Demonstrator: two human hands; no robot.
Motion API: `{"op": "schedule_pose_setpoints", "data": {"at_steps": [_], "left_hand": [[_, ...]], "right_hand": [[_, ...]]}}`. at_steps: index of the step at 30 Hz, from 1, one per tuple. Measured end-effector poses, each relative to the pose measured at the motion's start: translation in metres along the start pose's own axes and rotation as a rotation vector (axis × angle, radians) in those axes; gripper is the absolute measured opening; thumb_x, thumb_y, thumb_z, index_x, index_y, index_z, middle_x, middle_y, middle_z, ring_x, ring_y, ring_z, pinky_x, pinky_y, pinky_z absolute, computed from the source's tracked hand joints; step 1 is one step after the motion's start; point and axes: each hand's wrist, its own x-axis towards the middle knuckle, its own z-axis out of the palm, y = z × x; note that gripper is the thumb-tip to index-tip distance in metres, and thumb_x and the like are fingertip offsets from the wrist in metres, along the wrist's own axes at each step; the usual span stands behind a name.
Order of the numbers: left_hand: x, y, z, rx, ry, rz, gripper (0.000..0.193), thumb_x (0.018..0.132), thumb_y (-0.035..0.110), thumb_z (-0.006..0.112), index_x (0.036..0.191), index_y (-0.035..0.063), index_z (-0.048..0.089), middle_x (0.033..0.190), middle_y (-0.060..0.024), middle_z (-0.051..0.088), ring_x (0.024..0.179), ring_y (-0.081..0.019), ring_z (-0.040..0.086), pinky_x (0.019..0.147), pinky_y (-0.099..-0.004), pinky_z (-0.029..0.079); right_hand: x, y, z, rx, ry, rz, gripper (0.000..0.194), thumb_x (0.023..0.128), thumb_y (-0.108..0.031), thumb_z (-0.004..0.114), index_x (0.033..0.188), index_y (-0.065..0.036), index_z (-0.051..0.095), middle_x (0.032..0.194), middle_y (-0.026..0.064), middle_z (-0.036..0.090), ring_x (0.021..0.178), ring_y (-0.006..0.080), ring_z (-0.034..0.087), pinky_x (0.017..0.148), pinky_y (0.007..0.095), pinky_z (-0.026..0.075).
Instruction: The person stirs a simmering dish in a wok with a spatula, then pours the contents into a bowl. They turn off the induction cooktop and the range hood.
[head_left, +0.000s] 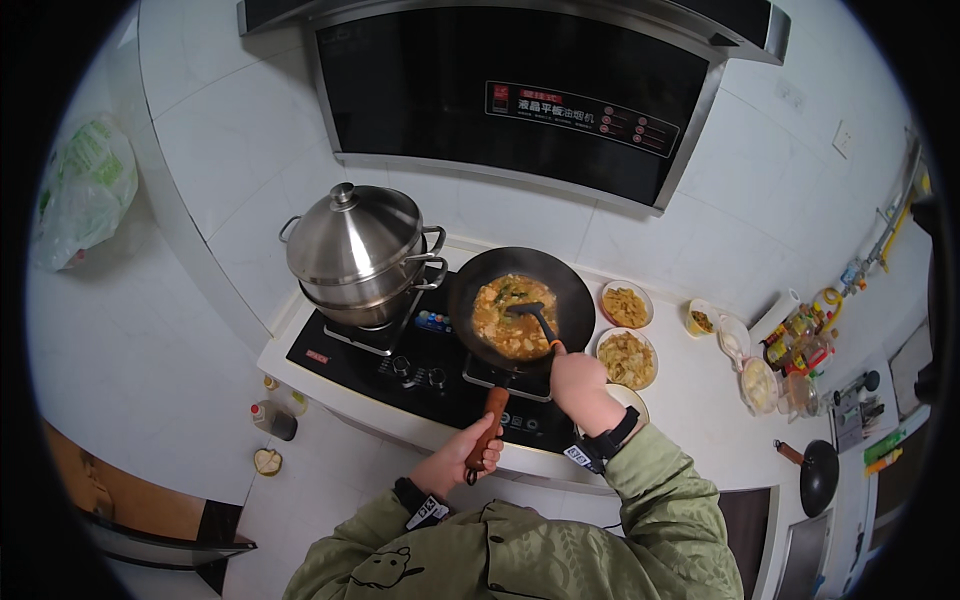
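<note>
My left hand (459, 455) grips the brown handle (486, 431) of a dark wok (576, 300) on the right burner. In the wok lies a saucy orange-red stew (506, 334) with pale chunks and bits of green. My right hand (583, 386) is closed around the handle of a black spatula (536, 313), whose blade rests in the food. The spatula's grip is mostly hidden by my fingers. Both wrists wear black bands bearing printed tags.
A lidded steel steamer pot (352, 251) occupies the left burner of the black gas hob (341, 352). Right of the wok are a bowl of food (627, 305), a plate of food (628, 360) and a small cup (700, 318). Bottles (802, 341) crowd the counter's far right. The range hood (495, 105) hangs above.
</note>
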Motion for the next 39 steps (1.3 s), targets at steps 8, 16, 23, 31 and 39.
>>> {"op": "schedule_pose_setpoints", "data": {"at_steps": [8,16,23,31,39], "left_hand": [[-0.002,0.0,0.0,0.002,-0.003,0.015,0.033,0.096,0.045,0.053,0.099,0.0127,0.049,0.067,0.0026,0.048,0.051,-0.0057,0.046,0.045,-0.0191,0.04],[-0.005,0.0,0.002,0.017,0.006,0.027,0.034,0.095,0.045,0.054,0.1,0.0113,0.049,0.067,0.0023,0.048,0.052,-0.0057,0.046,0.045,-0.019,0.04],[-0.007,0.002,0.001,0.033,0.028,0.034,0.034,0.095,0.045,0.054,0.1,0.0118,0.049,0.067,0.002,0.048,0.051,-0.0059,0.046,0.045,-0.0192,0.04],[-0.004,0.003,-0.002,0.052,0.006,0.033,0.034,0.096,0.045,0.054,0.1,0.012,0.048,0.067,0.0021,0.048,0.051,-0.0055,0.046,0.045,-0.0194,0.04],[-0.006,0.005,-0.004,0.053,0.011,0.034,0.034,0.096,0.045,0.053,0.1,0.012,0.048,0.068,0.0021,0.048,0.052,-0.0052,0.046,0.045,-0.019,0.04]], "right_hand": [[-0.028,0.037,-0.076,0.032,0.023,-0.012,0.038,0.091,-0.014,0.048,0.128,-0.018,0.057,0.097,0.01,0.07,0.09,0.0274,0.068,0.073,0.0389,0.055],[0.033,0.0,-0.008,0.082,0.17,0.004,0.038,0.097,-0.016,0.041,0.134,-0.014,0.051,0.097,0.0164,0.065,0.086,0.0302,0.068,0.067,0.0383,0.055],[0.034,-0.017,0.033,0.119,0.033,0.013,0.044,0.094,-0.012,0.044,0.138,-0.007,0.042,0.101,0.0174,0.065,0.088,0.0292,0.068,0.068,0.0377,0.056],[0.013,-0.011,0.023,0.092,-0.088,-0.002,0.048,0.092,-0.01,0.046,0.139,-0.005,0.042,0.104,0.0162,0.067,0.092,0.0295,0.068,0.074,0.0373,0.055],[-0.021,0.004,0.001,0.034,-0.138,-0.026,0.054,0.088,-0.008,0.046,0.142,-0.01,0.04,0.093,0.0101,0.07,0.085,0.029,0.068,0.068,0.0398,0.055]]}}
